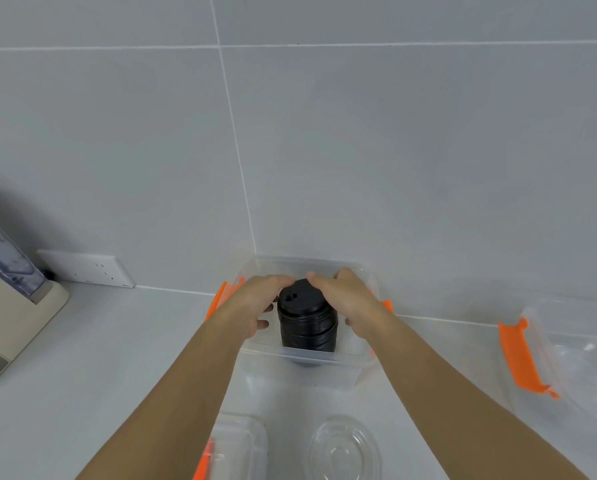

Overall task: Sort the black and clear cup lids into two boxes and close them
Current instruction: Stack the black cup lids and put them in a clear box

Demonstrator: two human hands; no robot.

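Observation:
A tall stack of black cup lids (306, 323) stands inside a clear plastic box (321, 358) with orange clips, set against the tiled wall. My left hand (259, 303) cups the stack's left side and my right hand (345, 299) its right side, fingertips curled over the top lid. A clear domed lid (344, 448) lies on the counter in front of the box, between my forearms.
A second clear box (574, 362) with an orange clip sits at the right. A clear box cover (238, 445) with an orange clip lies at the bottom left of centre. A beige appliance (10, 306) and a wall socket (86, 268) are at the left.

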